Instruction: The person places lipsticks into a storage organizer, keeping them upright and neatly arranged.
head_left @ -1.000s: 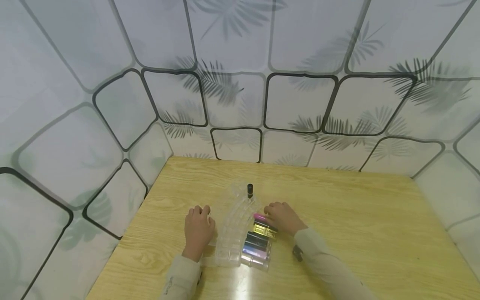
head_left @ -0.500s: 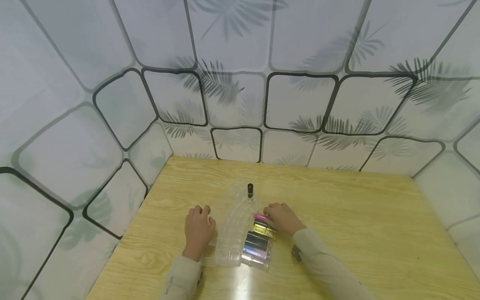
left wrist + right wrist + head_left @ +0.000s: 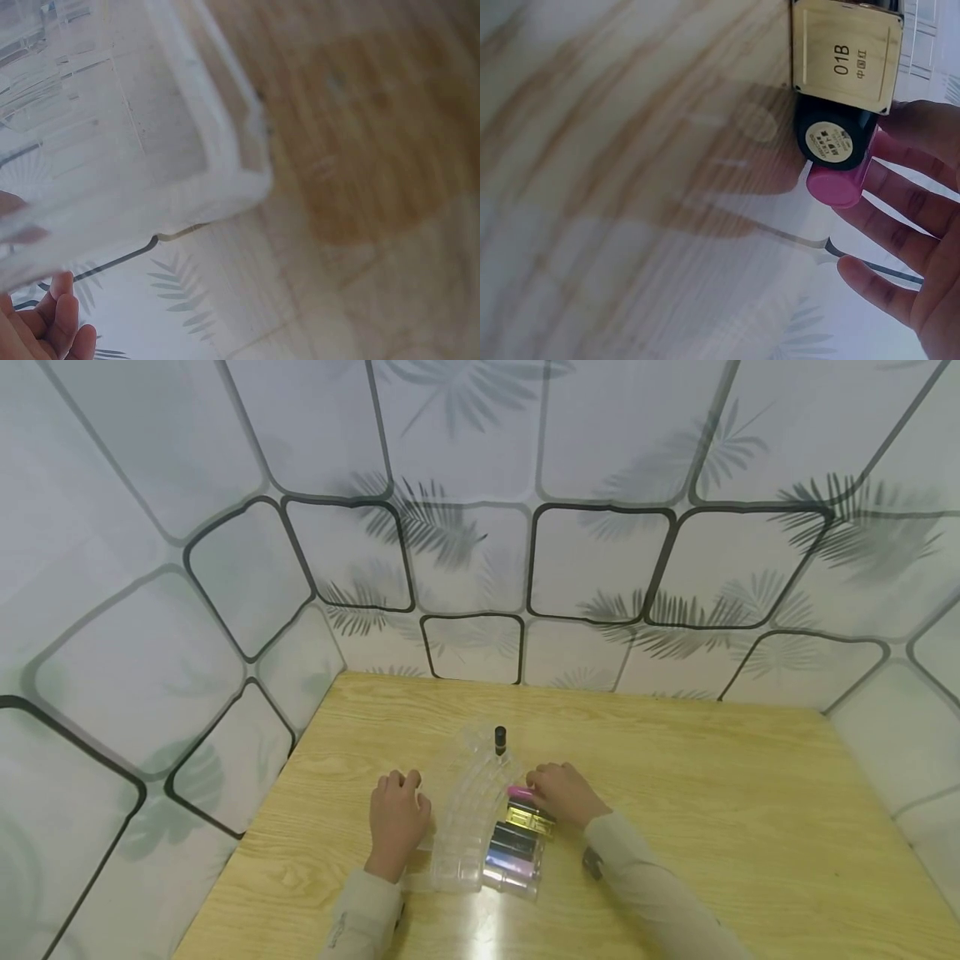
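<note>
A clear plastic organizer [image 3: 461,835], curved and divided into compartments, stands on the table between the hands. My left hand [image 3: 397,820] holds its left edge; in the left wrist view the thumb [image 3: 16,217] shows at the clear wall and the loosely curled fingers [image 3: 64,322] lie just outside it. My right hand [image 3: 566,793] grips a pink lipstick tube [image 3: 836,184] at the far end of a row of lipsticks. Beside that tube lie a black round lipstick [image 3: 829,139] and a gold one [image 3: 847,56] marked 01B. The pink tube's far part is hidden by fingers.
One black lipstick [image 3: 500,740] stands upright at the organizer's far end. More lipsticks, dark [image 3: 513,839], blue-purple [image 3: 510,862] and silvery clear [image 3: 508,882], lie side by side right of the organizer. A patterned wall covering [image 3: 480,647] borders the wooden table [image 3: 712,793].
My right hand and sleeve shift very slightly left and away from the body. The left hand, the organizer and the lipsticks stay in place.
</note>
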The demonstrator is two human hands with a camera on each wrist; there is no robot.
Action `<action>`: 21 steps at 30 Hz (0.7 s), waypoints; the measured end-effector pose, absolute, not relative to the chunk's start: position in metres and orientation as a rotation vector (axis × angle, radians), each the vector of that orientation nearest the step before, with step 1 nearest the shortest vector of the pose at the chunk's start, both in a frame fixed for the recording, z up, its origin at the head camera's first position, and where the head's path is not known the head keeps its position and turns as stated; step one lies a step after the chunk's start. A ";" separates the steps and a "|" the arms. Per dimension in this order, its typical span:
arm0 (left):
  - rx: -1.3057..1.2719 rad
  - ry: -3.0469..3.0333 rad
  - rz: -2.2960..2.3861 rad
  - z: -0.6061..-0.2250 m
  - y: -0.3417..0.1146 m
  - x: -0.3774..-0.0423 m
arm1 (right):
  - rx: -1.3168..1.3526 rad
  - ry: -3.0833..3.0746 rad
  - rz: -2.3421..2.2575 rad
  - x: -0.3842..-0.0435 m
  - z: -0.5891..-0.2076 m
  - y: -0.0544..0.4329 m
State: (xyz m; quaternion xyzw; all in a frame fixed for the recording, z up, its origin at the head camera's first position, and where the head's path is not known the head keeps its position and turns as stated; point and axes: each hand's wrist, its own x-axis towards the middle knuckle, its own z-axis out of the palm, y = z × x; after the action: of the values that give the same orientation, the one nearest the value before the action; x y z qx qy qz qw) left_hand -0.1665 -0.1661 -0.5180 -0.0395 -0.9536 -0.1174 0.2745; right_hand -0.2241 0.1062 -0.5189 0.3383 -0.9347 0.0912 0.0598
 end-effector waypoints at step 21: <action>-0.079 -2.602 -0.342 -0.516 -0.165 -0.167 | 1.027 -2.777 0.319 -0.226 -0.523 0.106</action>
State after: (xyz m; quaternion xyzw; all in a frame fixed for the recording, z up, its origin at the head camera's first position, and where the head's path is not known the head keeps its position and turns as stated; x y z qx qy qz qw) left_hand -0.1666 -0.1649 -0.5159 -0.0290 -0.9582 -0.1259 0.2552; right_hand -0.2258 0.1056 -0.5227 0.3437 -0.9294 0.1069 0.0817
